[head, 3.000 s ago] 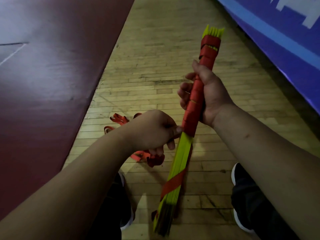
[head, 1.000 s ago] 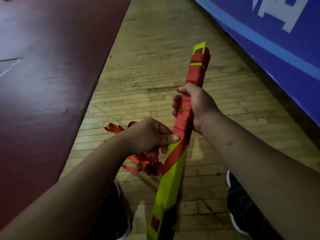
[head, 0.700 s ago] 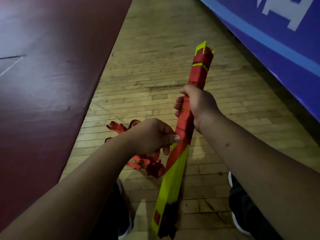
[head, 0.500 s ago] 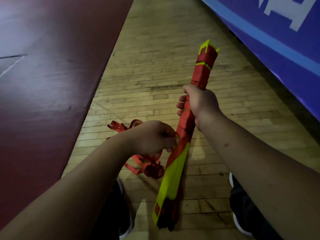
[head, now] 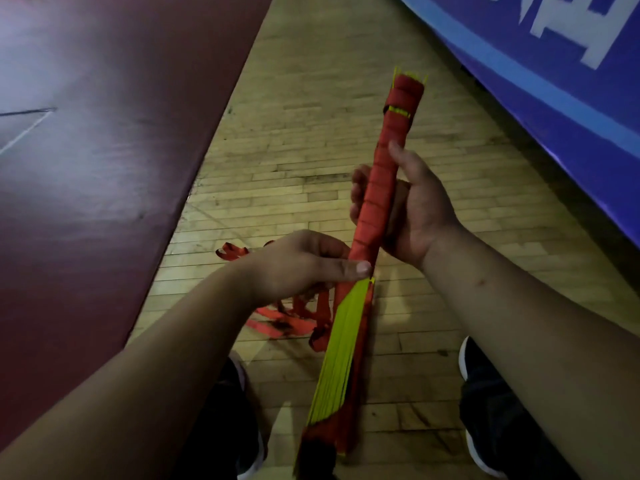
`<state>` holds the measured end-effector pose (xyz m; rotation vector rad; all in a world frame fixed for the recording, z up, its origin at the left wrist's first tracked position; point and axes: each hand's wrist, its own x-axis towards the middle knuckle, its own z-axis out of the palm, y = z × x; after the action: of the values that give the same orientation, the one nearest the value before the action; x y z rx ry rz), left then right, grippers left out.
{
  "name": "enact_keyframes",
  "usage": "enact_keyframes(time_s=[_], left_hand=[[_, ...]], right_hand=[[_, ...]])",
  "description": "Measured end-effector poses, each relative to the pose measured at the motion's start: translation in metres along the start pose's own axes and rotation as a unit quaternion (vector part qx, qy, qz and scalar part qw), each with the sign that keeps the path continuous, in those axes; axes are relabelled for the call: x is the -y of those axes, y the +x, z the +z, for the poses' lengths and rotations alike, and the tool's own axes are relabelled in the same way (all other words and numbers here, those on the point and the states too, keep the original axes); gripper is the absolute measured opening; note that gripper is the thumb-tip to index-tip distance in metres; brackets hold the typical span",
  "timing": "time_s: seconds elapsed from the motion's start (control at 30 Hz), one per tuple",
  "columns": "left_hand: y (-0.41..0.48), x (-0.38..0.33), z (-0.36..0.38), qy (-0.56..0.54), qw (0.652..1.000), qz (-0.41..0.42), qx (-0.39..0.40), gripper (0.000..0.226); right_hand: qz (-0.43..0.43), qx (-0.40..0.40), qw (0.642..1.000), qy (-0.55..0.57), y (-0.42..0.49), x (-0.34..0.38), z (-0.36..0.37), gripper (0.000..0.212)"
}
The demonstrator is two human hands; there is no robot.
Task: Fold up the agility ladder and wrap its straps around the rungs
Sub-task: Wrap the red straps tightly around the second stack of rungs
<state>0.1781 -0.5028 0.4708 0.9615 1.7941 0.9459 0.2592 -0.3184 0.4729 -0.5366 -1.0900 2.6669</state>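
Head camera is looking down on both my hands above a wooden floor point(head: 311, 116). My right hand point(head: 415, 216) is gripping the folded ladder point(head: 332, 375) by its upper half. The fingers point(head: 356, 188) are curling round it from behind, and the thumb is lying straight up along its side. The ladder is standing tilted. Its top end is leaning away above that hand, and its bottom end is hanging below both hands, between my left shoe point(head: 239, 410) and my right shoe point(head: 485, 403).

A red strap point(head: 379, 181) is lying in tight turns round the ladder from its top end down to just below my right hand. My left hand point(head: 294, 268) is sitting just under the right one, against the ladder's left side. Its thumb is pressing flat on the lowest turn, and its curled fingers are pinching the strap there. Below this hand the yellow rungs point(head: 346, 317) are showing bare.

Loose strap loops point(head: 277, 323) are hanging beneath my left hand and lying on the floor. A dark red floor area point(head: 104, 150) is running left of my left arm. A blue banner point(head: 554, 81) is running beyond my right hand.
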Motion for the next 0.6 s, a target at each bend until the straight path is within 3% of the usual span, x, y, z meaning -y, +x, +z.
enact_keyframes(time_s=[0.13, 0.23, 0.3, 0.43, 0.6], left_hand=[[-0.001, 0.003, -0.001, -0.148, 0.98, 0.062, 0.116, 0.026], [0.0, 0.004, 0.003, -0.183, 0.962, 0.074, 0.191, 0.033], [-0.001, 0.001, 0.006, -0.17, 0.963, 0.068, 0.2, 0.031], [-0.004, -0.003, 0.003, -0.071, 0.983, 0.052, 0.158, 0.015], [-0.009, -0.002, -0.006, 0.031, 0.994, 0.026, 0.102, 0.025]], right_hand=[[0.016, 0.155, 0.983, 0.094, -0.007, 0.001, 0.001, 0.063], [-0.003, 0.213, 0.972, 0.099, -0.009, 0.001, 0.001, 0.05], [0.004, 0.229, 0.968, 0.106, -0.008, 0.001, -0.001, 0.041], [0.033, 0.209, 0.972, 0.101, -0.005, -0.002, -0.004, 0.038], [-0.004, 0.122, 0.992, 0.019, -0.007, -0.002, 0.001, 0.033]])
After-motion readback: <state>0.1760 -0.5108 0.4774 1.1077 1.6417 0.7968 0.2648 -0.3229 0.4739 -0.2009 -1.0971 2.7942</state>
